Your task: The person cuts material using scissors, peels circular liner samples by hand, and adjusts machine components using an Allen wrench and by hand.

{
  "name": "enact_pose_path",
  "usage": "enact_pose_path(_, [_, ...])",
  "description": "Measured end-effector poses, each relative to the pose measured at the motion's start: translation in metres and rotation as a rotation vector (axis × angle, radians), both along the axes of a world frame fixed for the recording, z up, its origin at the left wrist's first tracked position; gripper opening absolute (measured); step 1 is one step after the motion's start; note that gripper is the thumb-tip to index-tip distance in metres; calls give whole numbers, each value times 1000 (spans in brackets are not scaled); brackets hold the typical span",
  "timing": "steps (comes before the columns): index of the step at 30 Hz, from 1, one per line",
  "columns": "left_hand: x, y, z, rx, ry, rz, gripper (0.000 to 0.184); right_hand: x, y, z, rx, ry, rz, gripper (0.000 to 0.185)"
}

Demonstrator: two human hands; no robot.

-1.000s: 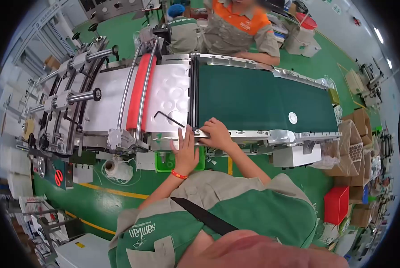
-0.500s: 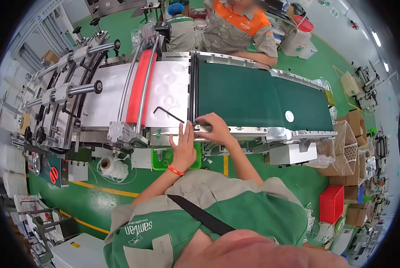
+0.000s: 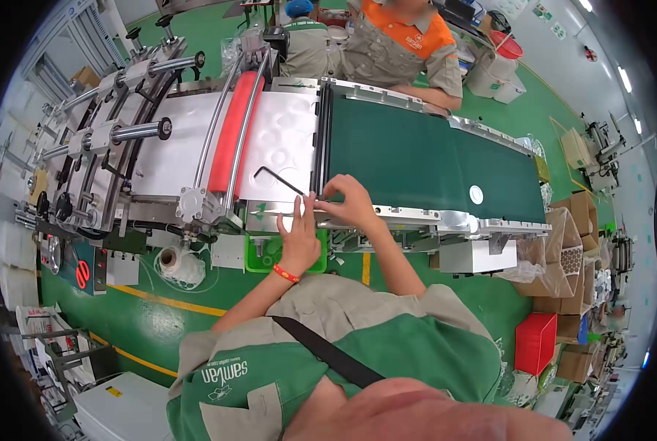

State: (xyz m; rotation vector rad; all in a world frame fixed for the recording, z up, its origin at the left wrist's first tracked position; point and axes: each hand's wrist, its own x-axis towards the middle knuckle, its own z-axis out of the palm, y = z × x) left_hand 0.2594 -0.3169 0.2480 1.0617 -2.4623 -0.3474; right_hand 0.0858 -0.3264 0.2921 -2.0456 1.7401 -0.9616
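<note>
My left hand point(image 3: 297, 239), with a red band at its wrist, rests at the machine's near edge, its fingers stretched out and the fingertips beside the roller's end. My right hand point(image 3: 352, 206) is curled over the same corner, thumb and fingers closed around a small spot. What they grip there is hidden. A black hex key point(image 3: 278, 178) lies on the white metal plate point(image 3: 269, 140), its long arm ending by my left fingertips. Right of the dark roller point(image 3: 324, 140) runs a green conveyor belt point(image 3: 394, 154) with a white disc point(image 3: 476, 195) on it.
A red roller point(image 3: 233, 140) and metal rods cross the machine on the left. Under its near edge sits a green bin point(image 3: 262, 257). Across the belt a person in an orange and grey shirt point(image 3: 402, 51) leans an arm near the far rail. A red bin point(image 3: 536, 343) stands right.
The view has shifted slightly. My right fingers have drawn in closer to my left fingertips at the roller's end. The hex key stays in place on the plate.
</note>
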Motion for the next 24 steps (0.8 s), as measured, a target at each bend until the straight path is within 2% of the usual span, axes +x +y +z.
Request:
enact_pose_path(2, [0,0,1,-22,-6,-3,90,9,-2,-2,-118,-226,-122,37])
enact_pose_path(3, [1,1,0,-16,2,-6,90,11,-5,-7,-129,-227,-113,45])
enact_pose_path(7, [1,1,-5,-23,-3,-2,91,17,-5,-17,-218,-238,-118,46])
enact_pose_path(9, [0,1,-4,-22,-2,8,91,13,-5,-14,-308,-251,-28,31])
enact_pose_path(10, [0,1,-3,-21,-4,10,91,9,-3,-17,-306,-253,-27,31])
enact_pose_path(13, [-1,1,3,-12,-4,28,84,-2,1,-28,-193,-494,-43,10])
enact_pose_path(14, [-1,1,3,-12,-5,28,84,-3,1,-31,-192,-496,-42,10])
enact_pose_path(16, [-2,1,3,-33,-19,32,85,-6,2,-40,-131,-788,-111,10])
enact_pose_path(20, [-1,1,2,-20,-6,32,86,3,-1,-30,-210,-657,-89,9])
enact_pose_path(24, [-2,2,2,-10,-15,39,87,8,0,-21,-142,-441,-51,24])
